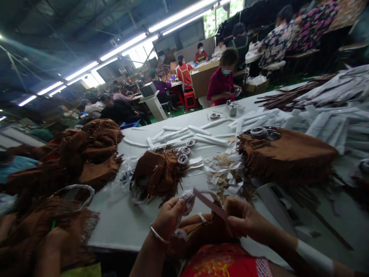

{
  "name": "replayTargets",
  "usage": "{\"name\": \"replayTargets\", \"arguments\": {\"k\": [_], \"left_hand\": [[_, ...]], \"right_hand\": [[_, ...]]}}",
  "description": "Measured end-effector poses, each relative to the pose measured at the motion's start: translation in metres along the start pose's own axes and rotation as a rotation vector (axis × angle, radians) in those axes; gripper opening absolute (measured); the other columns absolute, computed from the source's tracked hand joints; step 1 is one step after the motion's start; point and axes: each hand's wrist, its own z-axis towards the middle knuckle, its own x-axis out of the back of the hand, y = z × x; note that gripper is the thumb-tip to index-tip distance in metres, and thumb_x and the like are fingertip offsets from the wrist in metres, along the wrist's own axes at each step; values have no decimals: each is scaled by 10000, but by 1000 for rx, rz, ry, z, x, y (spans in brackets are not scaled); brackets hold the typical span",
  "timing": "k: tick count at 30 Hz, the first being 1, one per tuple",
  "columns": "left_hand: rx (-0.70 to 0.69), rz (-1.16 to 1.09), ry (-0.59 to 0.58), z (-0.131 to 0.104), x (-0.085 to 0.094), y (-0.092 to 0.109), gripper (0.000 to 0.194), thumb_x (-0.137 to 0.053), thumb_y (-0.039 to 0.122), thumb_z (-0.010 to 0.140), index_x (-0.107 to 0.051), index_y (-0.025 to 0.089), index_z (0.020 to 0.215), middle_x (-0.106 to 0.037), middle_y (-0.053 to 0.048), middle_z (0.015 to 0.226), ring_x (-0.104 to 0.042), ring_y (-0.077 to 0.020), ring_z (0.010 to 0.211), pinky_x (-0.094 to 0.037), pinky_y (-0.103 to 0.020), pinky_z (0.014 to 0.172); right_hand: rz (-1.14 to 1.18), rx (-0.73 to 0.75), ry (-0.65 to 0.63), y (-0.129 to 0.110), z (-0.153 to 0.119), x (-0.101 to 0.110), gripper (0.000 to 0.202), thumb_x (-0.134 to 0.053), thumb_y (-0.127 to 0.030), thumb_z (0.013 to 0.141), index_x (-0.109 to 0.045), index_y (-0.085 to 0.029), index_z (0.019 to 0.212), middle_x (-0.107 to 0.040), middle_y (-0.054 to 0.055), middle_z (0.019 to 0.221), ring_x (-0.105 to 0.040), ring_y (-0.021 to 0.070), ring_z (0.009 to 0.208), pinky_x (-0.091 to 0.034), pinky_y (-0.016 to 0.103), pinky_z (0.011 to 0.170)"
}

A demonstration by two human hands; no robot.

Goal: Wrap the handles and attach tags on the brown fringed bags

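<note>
At the near edge, the left hand (pixel 168 217) closes its fingers on crumpled clear wrapping, while the right hand (pixel 245 217) pinches a flat narrow strip (pixel 210 204) above a brown fringed bag (pixel 198 231) resting in the person's lap. That piece looks mid-way through. Farther out on the white counter (pixel 121 219), one fringed bag (pixel 157 173) lies loose; a heap (pixel 83 154) sits left, another bag (pixel 288 154) right, with white strips (pixel 187 134) beyond.

The brown fringed suede bag (pixel 201 231) lies in my lap at the near edge of the desk (pixel 121 219), partly hidden. A thin flat brown strap (pixel 210 204) slants up from it, and crumpled clear plastic wrap (pixel 187 200) clings to its top.
</note>
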Motion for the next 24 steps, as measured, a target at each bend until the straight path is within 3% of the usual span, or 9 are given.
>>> {"name": "replayTargets", "arguments": {"k": [3, 6, 10, 14, 16, 18, 19, 21, 24], "left_hand": [[10, -20, -4, -3, 0, 0, 413, -779, 522, 722, -659, 129, 680, -556, -5, 640, -480, -119, 638, -395, -240, 639], [10, -22, 2, -5, 0, 0, 398, -783, 505, 722, -660, 131, 664, -556, -9, 633, -466, -120, 625, -377, -240, 617], [-3, 4, 0, -5, 1, -2, 383, -759, 500, 757, -685, 127, 708, -581, -24, 654, -499, -138, 653, -390, -256, 651], [11, -19, -12, -4, 3, -4, 380, -767, 492, 754, -688, 120, 737, -598, -26, 669, -516, -137, 668, -399, -257, 671], [21, -33, -16, -3, 2, -4, 393, -775, 496, 744, -674, 119, 703, -589, -18, 651, -508, -126, 650, -400, -250, 657], [35, -44, -5, -3, 0, -3, 404, -788, 501, 729, -677, 114, 700, -589, -12, 642, -507, -118, 633, -406, -244, 641], [47, -53, 1, -3, -1, -3, 407, -799, 502, 716, -685, 111, 712, -597, -13, 645, -514, -119, 630, -414, -244, 637], [73, -80, 18, -2, -3, -2, 418, -825, 501, 683, -702, 106, 739, -621, -21, 658, -544, -128, 639, -437, -248, 642], [99, -140, 14, -2, -2, -4, 421, -839, 481, 675, -726, 97, 807, -661, -45, 708, -599, -153, 690, -479, -265, 682]], "right_hand": [[-93, -76, -67, -7, -13, 6, 359, -702, -247, 728, -656, -187, 1079, -551, -66, 574, -424, 50, 404, -321, 155, 399], [-149, -157, -192, -16, -19, 4, 252, -630, -266, 753, -728, -135, 944, -596, -12, 583, -492, 81, 456, -372, 177, 441], [-333, -47, -393, -26, -20, -8, 324, -590, -221, 782, -729, -171, 1070, -721, 51, 974, -641, 179, 825, -489, 234, 701], [-705, 243, -209, -25, -13, -7, 267, -555, -143, 828, -774, -209, 967, -706, 40, 839, -621, 166, 788, -488, 255, 744], [-828, 424, -107, -21, -6, -3, 173, -627, -201, 829, -792, -239, 868, -698, 88, 992, -619, 208, 950, -489, 315, 842], [-792, 484, -83, -16, 1, -2, 100, -707, -305, 808, -791, -253, 793, -644, 117, 1199, -555, 258, 1155, -448, 391, 971], [-691, 442, -77, -13, 4, -4, 144, -708, -364, 816, -787, -247, 793, -645, 122, 1198, -563, 262, 1151, -447, 404, 978], [-439, 288, -73, -6, 8, -12, 309, -588, -476, 897, -766, -229, 949, -694, 105, 946, -656, 208, 875, -519, 366, 818], [-75, 17, -48, 4, 7, -27, 447, -515, -533, 921, -637, -219, 1216, -625, 1, 687, -553, 113, 505, -456, 239, 521]]}}
